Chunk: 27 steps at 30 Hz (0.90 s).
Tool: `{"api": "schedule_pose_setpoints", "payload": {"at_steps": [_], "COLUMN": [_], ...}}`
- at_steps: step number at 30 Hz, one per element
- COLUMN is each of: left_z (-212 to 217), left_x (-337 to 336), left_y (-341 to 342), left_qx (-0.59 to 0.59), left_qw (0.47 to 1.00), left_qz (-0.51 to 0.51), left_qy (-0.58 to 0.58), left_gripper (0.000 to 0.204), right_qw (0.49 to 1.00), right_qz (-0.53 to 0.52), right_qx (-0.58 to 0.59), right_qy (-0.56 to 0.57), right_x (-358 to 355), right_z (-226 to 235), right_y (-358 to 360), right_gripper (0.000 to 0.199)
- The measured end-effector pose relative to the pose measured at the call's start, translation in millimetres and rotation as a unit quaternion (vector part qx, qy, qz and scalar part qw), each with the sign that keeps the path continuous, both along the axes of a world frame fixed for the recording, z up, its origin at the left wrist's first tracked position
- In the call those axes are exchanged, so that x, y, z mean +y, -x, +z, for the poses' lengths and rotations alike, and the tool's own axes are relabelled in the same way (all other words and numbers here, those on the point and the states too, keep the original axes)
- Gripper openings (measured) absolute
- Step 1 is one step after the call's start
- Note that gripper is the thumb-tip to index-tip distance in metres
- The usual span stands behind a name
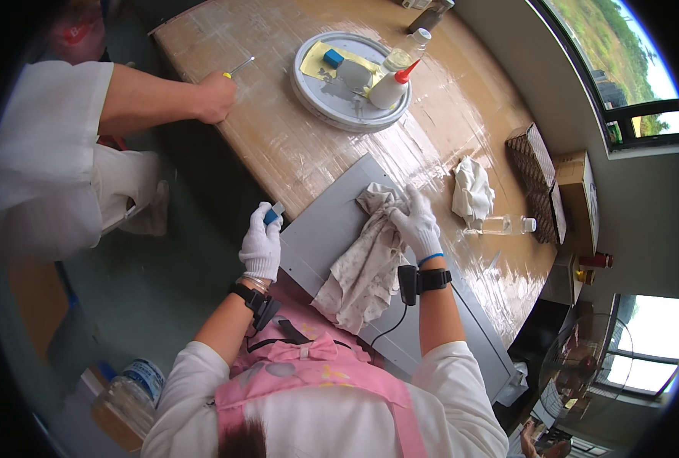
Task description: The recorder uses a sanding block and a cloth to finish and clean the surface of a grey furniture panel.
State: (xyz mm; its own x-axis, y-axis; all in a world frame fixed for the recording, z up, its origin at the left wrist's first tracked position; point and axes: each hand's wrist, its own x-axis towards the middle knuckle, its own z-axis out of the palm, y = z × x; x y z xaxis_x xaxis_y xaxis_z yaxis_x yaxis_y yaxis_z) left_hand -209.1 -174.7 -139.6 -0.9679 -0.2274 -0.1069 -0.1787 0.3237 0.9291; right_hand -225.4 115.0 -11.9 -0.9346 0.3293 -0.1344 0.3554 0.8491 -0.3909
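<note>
My left hand (261, 248), in a white glove, is closed around a small blue block (271, 217) with a pale grey end. It is beside the table's near edge, at the left corner of a flat grey panel (316, 233). Also gloved, my right hand (418, 225) grips the upper part of a stained white rag (366, 267). The rag is spread over the panel and trails down toward my pink apron (301, 378). The panel lies slantwise, partly on the table, its lower right end reaching past my right forearm. The palm side of both hands is hidden.
On the plastic-covered table (271, 137), a round grey lid (332, 114) carries a red-tipped bottle (387, 90), a clear bottle (404, 53) and another blue block (333, 57). A crumpled cloth (473, 189) and a lying bottle (507, 224) are rightward. Another person's hand (216, 99) holds a screwdriver (238, 69).
</note>
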Motion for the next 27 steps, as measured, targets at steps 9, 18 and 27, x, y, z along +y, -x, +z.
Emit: {"api": "schedule_pose_setpoints", "payload": {"at_steps": [9, 18, 27], "left_z": [6.9, 4.8, 3.2], "left_x": [-1.6, -4.3, -3.2], "left_y": [-2.4, -2.7, -0.7], "left_qx": [-0.007, -0.013, -0.001], "left_qw": [0.999, 0.999, 0.999], "left_qz": [-0.009, 0.003, -0.006], "left_qy": [0.047, 0.044, 0.054], "left_gripper": [0.040, 0.038, 0.038], "right_qw": [0.957, 0.934, 0.953], "right_qz": [0.185, 0.294, 0.199], "right_qx": [0.112, 0.143, 0.112], "right_qy": [-0.192, -0.143, -0.200], "right_x": [-18.1, -87.4, -61.0], "right_z": [-61.0, -61.7, -60.9], "right_y": [12.1, -26.3, -5.7], "right_gripper": [0.047, 0.041, 0.025]}}
